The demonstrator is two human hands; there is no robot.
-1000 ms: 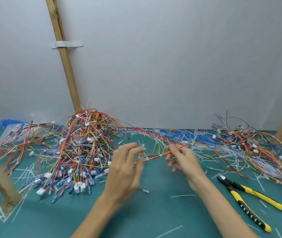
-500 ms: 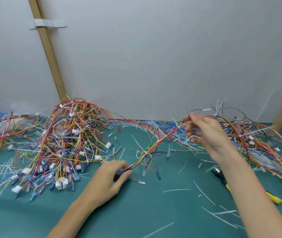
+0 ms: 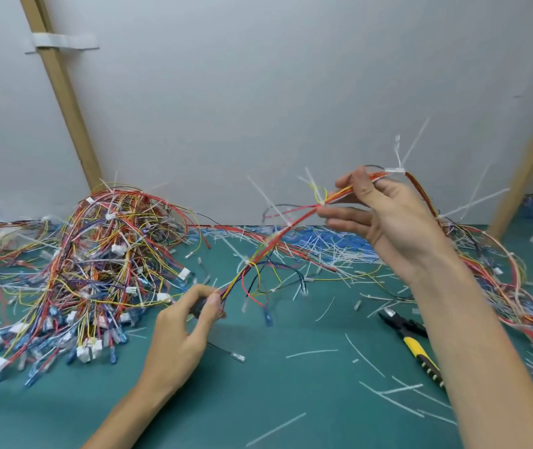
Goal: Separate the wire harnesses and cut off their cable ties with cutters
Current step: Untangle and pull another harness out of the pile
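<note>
One wire harness [image 3: 273, 243] of red, yellow and blue wires stretches taut between my hands, with white cable ties [image 3: 395, 170] sticking out along it. My left hand [image 3: 183, 322] pinches its lower end just above the green mat. My right hand [image 3: 385, 215] is raised and grips the upper part between thumb and forefinger, the other fingers spread. The yellow-handled cutters [image 3: 415, 345] lie on the mat below my right forearm, partly hidden by it.
A big tangled pile of harnesses [image 3: 96, 260] with white connectors lies at the left. Another harness heap [image 3: 511, 286] sits at the right behind my arm. Cut tie scraps [image 3: 323, 251] litter the green mat [image 3: 291, 400]. A grey wall with wooden slats stands behind.
My right hand has lifted the harness higher and to the right, pulling it taut off the mat. My left hand has stayed low, still pinching the lower end.
</note>
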